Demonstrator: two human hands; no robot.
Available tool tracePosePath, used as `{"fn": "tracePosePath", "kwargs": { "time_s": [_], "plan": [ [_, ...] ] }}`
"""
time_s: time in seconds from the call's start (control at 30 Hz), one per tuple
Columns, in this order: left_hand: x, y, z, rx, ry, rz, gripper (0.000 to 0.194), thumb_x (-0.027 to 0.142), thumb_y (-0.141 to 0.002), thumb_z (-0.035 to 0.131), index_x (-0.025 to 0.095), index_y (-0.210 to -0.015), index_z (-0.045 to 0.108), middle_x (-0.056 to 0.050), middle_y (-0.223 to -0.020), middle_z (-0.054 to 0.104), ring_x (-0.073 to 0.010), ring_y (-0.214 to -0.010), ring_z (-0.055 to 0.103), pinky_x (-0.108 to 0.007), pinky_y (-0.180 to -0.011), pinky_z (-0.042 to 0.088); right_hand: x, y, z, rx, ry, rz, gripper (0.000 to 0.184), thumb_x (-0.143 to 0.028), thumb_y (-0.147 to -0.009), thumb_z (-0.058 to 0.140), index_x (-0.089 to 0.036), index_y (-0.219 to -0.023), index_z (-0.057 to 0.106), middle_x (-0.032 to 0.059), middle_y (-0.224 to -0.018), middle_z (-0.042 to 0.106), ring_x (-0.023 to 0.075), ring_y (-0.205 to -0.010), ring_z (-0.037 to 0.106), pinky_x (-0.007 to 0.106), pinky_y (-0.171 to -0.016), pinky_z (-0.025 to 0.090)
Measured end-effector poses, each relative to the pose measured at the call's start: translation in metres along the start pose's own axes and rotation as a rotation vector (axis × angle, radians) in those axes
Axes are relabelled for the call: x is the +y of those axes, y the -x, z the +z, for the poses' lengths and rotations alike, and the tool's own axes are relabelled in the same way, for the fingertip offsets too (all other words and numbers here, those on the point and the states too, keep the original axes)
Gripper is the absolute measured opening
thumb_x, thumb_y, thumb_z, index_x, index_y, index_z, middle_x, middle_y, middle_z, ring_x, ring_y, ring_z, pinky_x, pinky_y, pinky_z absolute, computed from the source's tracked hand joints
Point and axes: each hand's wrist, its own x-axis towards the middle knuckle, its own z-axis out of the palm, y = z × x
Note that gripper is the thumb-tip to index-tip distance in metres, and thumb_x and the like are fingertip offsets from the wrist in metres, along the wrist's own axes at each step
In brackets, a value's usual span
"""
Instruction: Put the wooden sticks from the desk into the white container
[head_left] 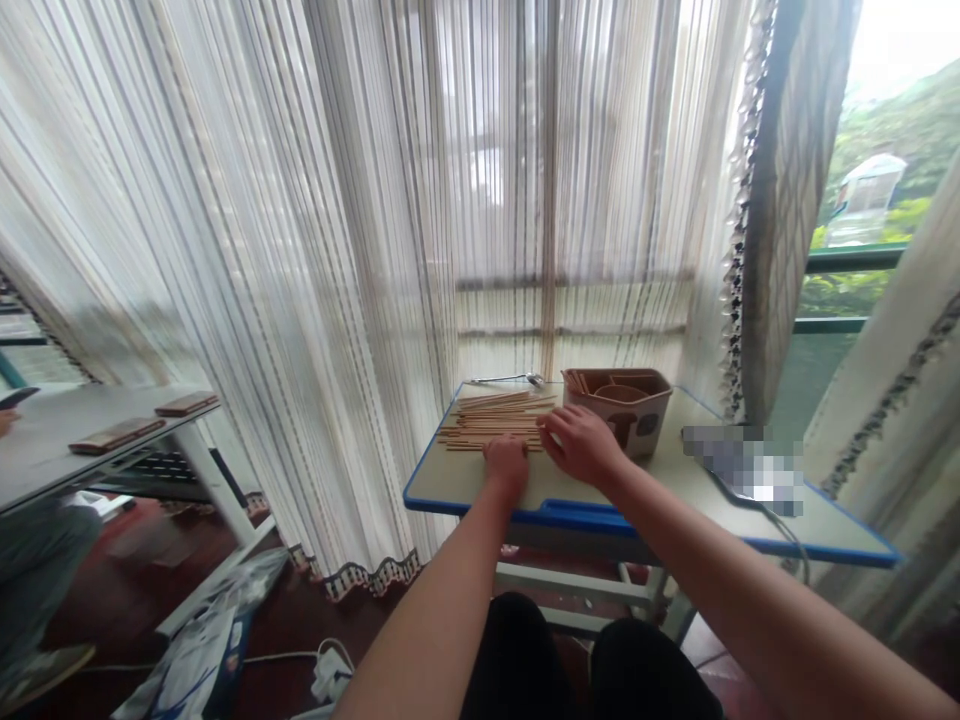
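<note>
Bare forearms [439, 610] lead to the left hand [508, 464], nearer the thin sticks [489, 415] lying nine-to-three at its eleven o'clock, and right hand [581, 440], either grip's closure unclear.

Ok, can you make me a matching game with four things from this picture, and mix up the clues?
Things:
1. thin sticks
2. desk
3. curtain
4. container

Clues:
A. hanging down, pale and striped
B. open-topped, standing beside the right hand
C. light top with a blue edge
D. lying roughly side by side, many together

Right pairs: 1-D, 2-C, 3-A, 4-B
</note>
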Motion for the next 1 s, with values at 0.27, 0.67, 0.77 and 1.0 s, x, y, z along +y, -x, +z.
{"fn": "tracePosePath", "kwargs": {
  "time_s": [0.27, 0.67, 0.77, 1.0],
  "plan": [
    [0.003, 0.004, -0.007, 0.014, -0.043, -0.12, 0.034, 0.014, -0.079, 0.036, 0.025, -0.101, 0.059, -0.007, -0.105, 0.057, -0.019, -0.099, 0.048, -0.036, -0.086, 0.029, 0.025, 0.035, 0.068, -0.159, -0.177, 0.493, 0.026, -0.032, -0.079, 0.043, -0.019, -0.096, 0.058, 0.006, -0.09, 0.061, 0.0167, -0.082, 0.055, 0.025, -0.072, 0.037],
    [0.007, 0.007, -0.009, -0.054, -0.056, -0.111, 0.027, 0.025, -0.079, 0.04, 0.025, -0.088, 0.065, -0.006, -0.099, 0.061, -0.0211, -0.099, 0.048, -0.039, -0.085, 0.027, 0.036, 0.034, 0.07, -0.197, -0.26, 0.503, 0.026, -0.027, -0.075, 0.048, -0.019, -0.096, 0.061, 0.0048, -0.088, 0.061, 0.0155, -0.08, 0.055, 0.024, -0.075, 0.038],
    [0.006, 0.008, -0.009, -0.066, -0.006, -0.057, 0.026, 0.025, -0.078, 0.041, 0.027, -0.087, 0.065, -0.004, -0.095, 0.063, -0.0211, -0.099, 0.049, -0.038, -0.086, 0.027, 0.036, 0.033, 0.071, -0.23, -0.252, 0.451, 0.022, -0.027, -0.076, 0.047, -0.02, -0.09, 0.064, 0.0054, -0.094, 0.059, 0.016, -0.086, 0.054, 0.024, -0.078, 0.037],
    [0.007, 0.009, -0.01, 0.019, -0.024, -0.112, 0.028, 0.024, -0.079, 0.041, 0.024, -0.1, 0.059, -0.005, -0.106, 0.059, -0.0194, -0.103, 0.047, -0.036, -0.088, 0.028, 0.039, 0.037, 0.067, -0.004, -0.277, 0.598, 0.027, -0.029, -0.083, 0.034, -0.017, -0.091, 0.056, 0.0087, -0.088, 0.061, 0.0183, -0.082, 0.055, 0.026, -0.074, 0.038]
  ]
}}
